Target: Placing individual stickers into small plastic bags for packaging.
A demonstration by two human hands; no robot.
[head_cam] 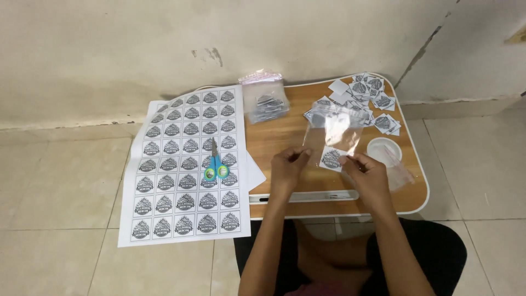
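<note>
left hand [286, 164] fingers pinch one clear bag [334, 130] above tabletop [279, 137] | right hand [366, 169] fingers pinch one cut label [332, 159] at bag's mouth | one scissors [216, 164] on one label sheet [186, 164], six columns, eight rows | one filled bag [265, 101] | one white lid [383, 149]

Scissors [215, 162] on label sheet [181, 181] — floor

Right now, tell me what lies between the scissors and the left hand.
In the head view, between the scissors and the left hand lie the printed sheet's right edge, a plain paper corner and bare wooden tabletop.
</note>
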